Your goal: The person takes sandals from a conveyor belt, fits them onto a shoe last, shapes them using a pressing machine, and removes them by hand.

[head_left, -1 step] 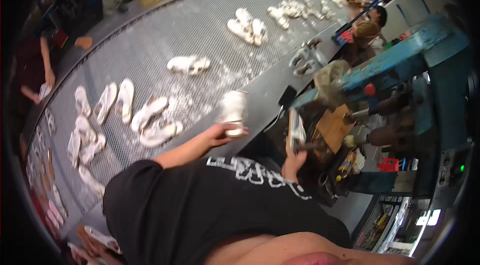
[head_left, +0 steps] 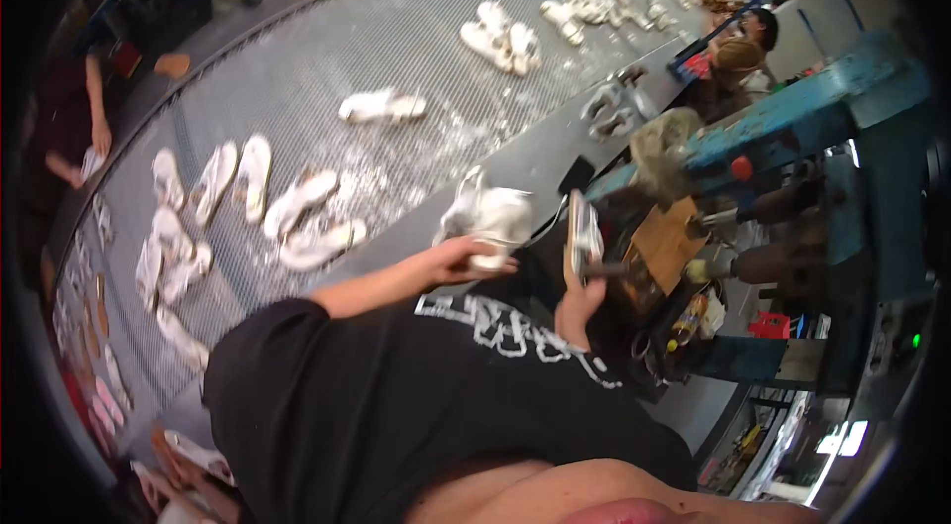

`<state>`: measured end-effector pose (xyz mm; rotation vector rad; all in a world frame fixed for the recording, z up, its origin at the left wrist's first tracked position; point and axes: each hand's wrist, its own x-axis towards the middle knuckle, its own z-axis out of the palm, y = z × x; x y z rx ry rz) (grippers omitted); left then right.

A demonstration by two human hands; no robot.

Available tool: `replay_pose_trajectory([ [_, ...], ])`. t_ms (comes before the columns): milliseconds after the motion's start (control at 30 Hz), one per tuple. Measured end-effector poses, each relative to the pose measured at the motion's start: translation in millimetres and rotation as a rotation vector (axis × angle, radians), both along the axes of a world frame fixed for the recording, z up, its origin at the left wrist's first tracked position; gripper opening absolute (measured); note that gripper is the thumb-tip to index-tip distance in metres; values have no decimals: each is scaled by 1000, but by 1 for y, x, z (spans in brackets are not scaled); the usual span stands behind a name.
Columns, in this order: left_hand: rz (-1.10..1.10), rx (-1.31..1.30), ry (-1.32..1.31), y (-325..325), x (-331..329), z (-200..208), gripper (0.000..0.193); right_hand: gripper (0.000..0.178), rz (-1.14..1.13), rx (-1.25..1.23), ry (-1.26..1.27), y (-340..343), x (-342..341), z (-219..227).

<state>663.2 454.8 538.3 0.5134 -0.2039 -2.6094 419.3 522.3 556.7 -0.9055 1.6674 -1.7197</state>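
Note:
My left hand (head_left: 466, 261) is closed around the heel end of a white sandal (head_left: 492, 214), held above the near edge of the mesh table. A pale loop, perhaps a strap, sticks up from its far side; blur hides the detail. To the right, my right hand (head_left: 581, 304) grips another sandal (head_left: 584, 234), standing on edge with its tan sole side toward the left. The two sandals are a short way apart. Dark metal machine parts lie close beside my right hand.
On the mesh table (head_left: 327, 39) lie several white sandals (head_left: 256, 177), singly and in heaps. A blue-green machine (head_left: 792, 143) stands on the right, with a brown board (head_left: 662, 242) by its shafts. Other people work at the far left (head_left: 74, 123) and far right (head_left: 755, 34).
My left hand has moved slightly right with its sandal, which has turned and shows more of its side. My right hand and its sandal have risen a little. The whole view has shifted slightly.

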Motion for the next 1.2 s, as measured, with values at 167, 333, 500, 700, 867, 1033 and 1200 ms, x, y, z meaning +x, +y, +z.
replay_pose_trajectory([
  [167,225,-529,-104,-93,-75,27,29,55,409,-21,59,16,29,49],
  [333,421,-582,-716,-101,-106,58,43,52,546,-162,274,62,-9,46],
  [500,322,-894,-698,-37,-186,-5,38,55,348,13,361,83,-41,60],
  [700,88,-693,-337,21,-218,18,57,55,239,39,170,116,-80,47],
  [867,-230,-907,-175,76,-206,9,59,57,126,94,132,120,-89,31],
  [1033,-315,-602,14,59,-225,13,48,59,65,79,267,123,-99,37],
  [1200,-403,-613,-53,49,-241,15,48,64,-12,44,287,126,-104,36],
])
